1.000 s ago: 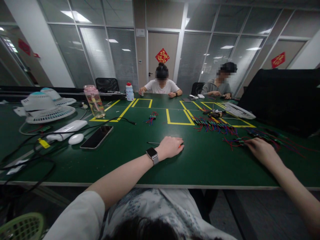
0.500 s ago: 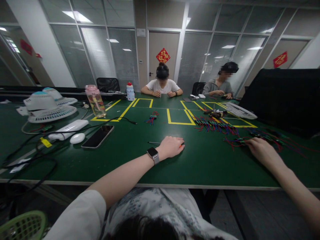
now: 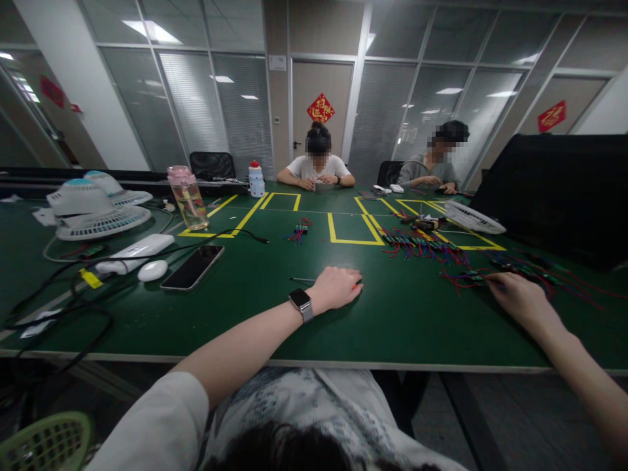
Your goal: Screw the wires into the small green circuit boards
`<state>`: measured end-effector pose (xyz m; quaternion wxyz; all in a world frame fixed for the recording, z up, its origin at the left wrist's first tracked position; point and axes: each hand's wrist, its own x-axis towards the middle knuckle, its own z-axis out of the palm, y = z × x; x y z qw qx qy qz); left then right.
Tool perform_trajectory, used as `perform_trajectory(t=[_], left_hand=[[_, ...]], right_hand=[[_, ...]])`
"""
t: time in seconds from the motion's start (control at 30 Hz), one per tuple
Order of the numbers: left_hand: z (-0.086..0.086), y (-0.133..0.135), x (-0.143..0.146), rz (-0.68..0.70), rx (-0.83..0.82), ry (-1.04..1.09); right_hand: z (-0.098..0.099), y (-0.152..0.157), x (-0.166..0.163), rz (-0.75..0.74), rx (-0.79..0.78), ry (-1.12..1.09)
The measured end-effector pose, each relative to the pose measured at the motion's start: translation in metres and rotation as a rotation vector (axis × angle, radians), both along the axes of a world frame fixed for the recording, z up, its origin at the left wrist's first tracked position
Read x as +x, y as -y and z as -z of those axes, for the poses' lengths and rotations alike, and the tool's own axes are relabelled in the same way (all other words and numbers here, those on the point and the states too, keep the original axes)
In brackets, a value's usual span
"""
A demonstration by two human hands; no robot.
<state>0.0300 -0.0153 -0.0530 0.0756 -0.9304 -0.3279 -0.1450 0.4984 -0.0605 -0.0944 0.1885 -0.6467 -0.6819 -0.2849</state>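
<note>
My left hand rests on the green table with its fingers curled over a screwdriver. The thin shaft sticks out on the wrist side, and a bit of orange shows by the fingertips; most of the handle is hidden. Over to the right, my right hand pinches the near end of a small green circuit board with red and blue wires. More wired boards lie just behind that hand. Beyond it, a long row of wired circuit boards stretches across the yellow tape.
A phone, a white earbud case, a power strip and tangled black cables lie left. Behind are a pink-lidded bottle and fans. A small wired board cluster sits mid-table. A black screen stands right. Two people sit opposite.
My right hand has shifted very slightly to the right, still at the circuit board. My left hand stays put. The person opposite has brought both hands closer together around a greyish object.
</note>
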Motion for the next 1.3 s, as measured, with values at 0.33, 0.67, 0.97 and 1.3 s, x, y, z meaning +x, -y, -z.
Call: perform_trajectory(t=[0.33,0.67,0.97,1.3], left_hand=[[0.0012,-0.0014,0.0003,-0.004,-0.005,-0.001],[0.0023,-0.0017,0.0,-0.002,0.018,0.006],[0.0027,-0.0024,-0.0001,0.005,0.005,0.01],[0.0018,-0.0017,0.0008,-0.02,-0.008,-0.012]], right_hand=[[0.0016,0.0003,0.004,-0.043,0.143,-0.18],[0.0059,-0.0054,0.0107,-0.058,0.076,-0.244],[0.0031,-0.0039,0.0075,-0.021,0.002,-0.241],[0.0013,-0.0053,0.005,0.008,0.009,-0.176]])
